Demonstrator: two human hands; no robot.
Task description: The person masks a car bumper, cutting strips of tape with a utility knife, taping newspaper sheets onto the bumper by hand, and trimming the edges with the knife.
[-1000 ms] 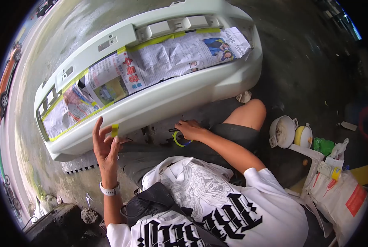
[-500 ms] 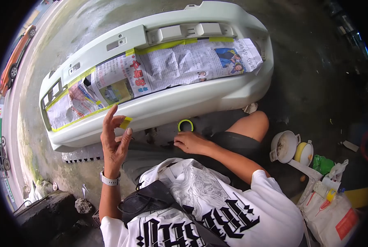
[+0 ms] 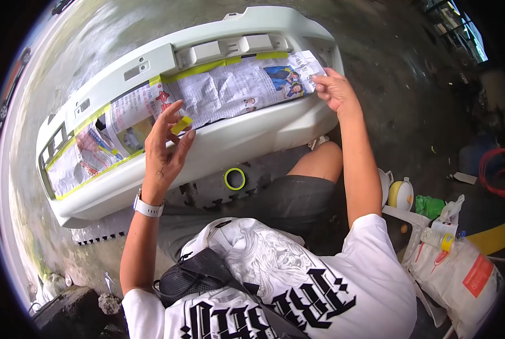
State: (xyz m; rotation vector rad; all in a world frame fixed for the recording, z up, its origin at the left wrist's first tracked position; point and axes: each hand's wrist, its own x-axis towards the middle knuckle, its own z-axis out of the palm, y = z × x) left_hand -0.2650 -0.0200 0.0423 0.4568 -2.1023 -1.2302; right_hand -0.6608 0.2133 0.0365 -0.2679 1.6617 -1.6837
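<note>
A pale bumper (image 3: 252, 133) lies in front of me, its long opening covered with newspaper (image 3: 218, 90) edged by yellow masking tape (image 3: 207, 67). My right hand (image 3: 333, 93) pinches the loose right end of the newspaper between thumb and fingers. Over the bumper's lower middle, my left hand (image 3: 166, 144) is raised with its fingers apart. A short piece of yellow tape (image 3: 182, 125) clings to a finger of that hand, and the thumb is clear of it. The yellow tape roll (image 3: 234, 179) lies on the dark mat between the bumper and my legs.
On the right stand a white pot and a yellow-and-white container (image 3: 400, 195), with a green plastic bag (image 3: 429, 207) beside them. A white sack (image 3: 456, 271) sits nearer to me. A red hose (image 3: 490, 172) is coiled on the floor at far right.
My right hand has left the spot beside the tape roll and reached up to the newspaper's right end, taking hold of it. My left hand, with its tape piece, has moved slightly right and up.
</note>
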